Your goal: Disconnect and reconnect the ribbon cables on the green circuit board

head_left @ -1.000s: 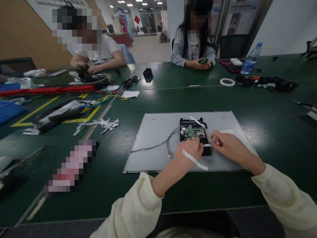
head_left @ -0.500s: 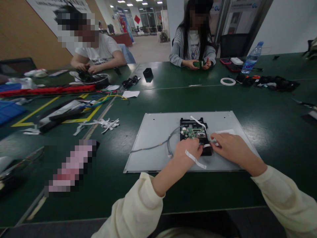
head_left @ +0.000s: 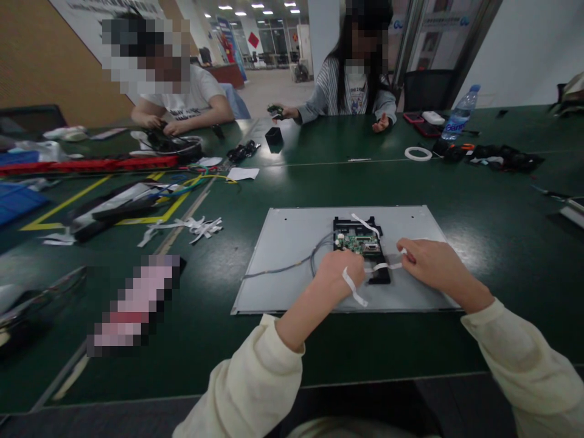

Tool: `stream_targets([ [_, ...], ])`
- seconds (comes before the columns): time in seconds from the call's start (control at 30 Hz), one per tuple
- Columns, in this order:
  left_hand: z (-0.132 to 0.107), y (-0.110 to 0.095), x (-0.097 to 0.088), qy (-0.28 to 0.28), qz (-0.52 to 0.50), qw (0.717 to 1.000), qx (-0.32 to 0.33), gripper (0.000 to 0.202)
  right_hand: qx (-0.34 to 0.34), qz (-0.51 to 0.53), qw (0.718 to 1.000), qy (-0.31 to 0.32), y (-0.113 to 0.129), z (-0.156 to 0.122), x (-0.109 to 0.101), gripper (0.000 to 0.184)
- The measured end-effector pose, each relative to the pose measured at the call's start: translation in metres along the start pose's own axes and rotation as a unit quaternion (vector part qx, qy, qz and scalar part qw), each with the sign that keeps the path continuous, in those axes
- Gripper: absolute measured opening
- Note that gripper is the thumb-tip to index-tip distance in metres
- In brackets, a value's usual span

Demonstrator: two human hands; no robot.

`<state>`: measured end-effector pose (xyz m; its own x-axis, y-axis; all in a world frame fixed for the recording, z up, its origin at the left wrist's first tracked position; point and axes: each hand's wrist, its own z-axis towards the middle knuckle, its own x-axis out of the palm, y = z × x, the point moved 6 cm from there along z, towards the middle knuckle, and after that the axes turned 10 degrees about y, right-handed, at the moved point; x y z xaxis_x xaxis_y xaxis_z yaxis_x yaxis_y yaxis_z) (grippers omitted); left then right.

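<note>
A flat grey panel (head_left: 283, 243) lies before me. On it sits a black plastic frame (head_left: 379, 275) carrying a green circuit board (head_left: 356, 243), with a grey cable (head_left: 283, 269) leading off left. A narrow white tape strip (head_left: 382, 266) crosses the frame's lower part; my right hand (head_left: 431, 264) pinches its right end beside the frame. My left hand (head_left: 340, 271) is closed at the frame's lower left edge, near the strip's other end; its fingertips are hidden. Another white strip (head_left: 353, 287) sticks to the back of this hand. A further strip (head_left: 365, 225) lies over the frame's top.
Left of the panel are a heap of white strips (head_left: 203, 228) and a blurred pink slab (head_left: 137, 298). Across the table lie a tape roll (head_left: 418, 154), a water bottle (head_left: 462, 112) and a black box (head_left: 274, 137). Two people sit opposite, handling parts.
My right hand has moved right and slightly up from the frame, pulling the strip out taut. My left hand has shifted slightly left. The person opposite has reached a green part leftward.
</note>
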<state>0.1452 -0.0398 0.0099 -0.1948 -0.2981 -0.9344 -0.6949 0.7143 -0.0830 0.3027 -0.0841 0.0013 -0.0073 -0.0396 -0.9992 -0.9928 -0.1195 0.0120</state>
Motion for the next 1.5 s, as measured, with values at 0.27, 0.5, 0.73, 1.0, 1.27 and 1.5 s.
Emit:
stream_targets([
  [0.27,0.001,0.005,0.002,-0.007,-0.006,1.000,0.004,0.028,-0.150,0.051,0.960,-0.233,0.026,-0.024,-0.029,0.029],
  [0.5,0.004,0.012,0.002,-0.018,-0.054,0.998,0.013,0.025,-0.385,-0.007,0.888,-0.251,0.092,-0.049,-0.028,0.040],
  [0.73,0.004,0.011,0.001,-0.012,-0.051,0.998,0.020,0.024,-0.395,-0.001,0.883,-0.254,0.101,-0.044,-0.024,0.021],
  [1.0,0.002,0.011,-0.001,-0.019,-0.041,0.998,0.039,0.024,-0.367,0.070,0.879,-0.295,0.087,-0.052,-0.038,0.020],
  [1.27,0.001,0.010,-0.001,-0.026,-0.073,0.995,0.056,0.024,-0.251,0.139,0.887,-0.361,0.061,-0.039,-0.054,0.027],
  [1.5,-0.021,0.042,-0.029,-0.004,-0.167,0.970,0.179,0.024,-0.212,0.038,0.941,-0.263,0.087,0.006,-0.061,0.022],
])
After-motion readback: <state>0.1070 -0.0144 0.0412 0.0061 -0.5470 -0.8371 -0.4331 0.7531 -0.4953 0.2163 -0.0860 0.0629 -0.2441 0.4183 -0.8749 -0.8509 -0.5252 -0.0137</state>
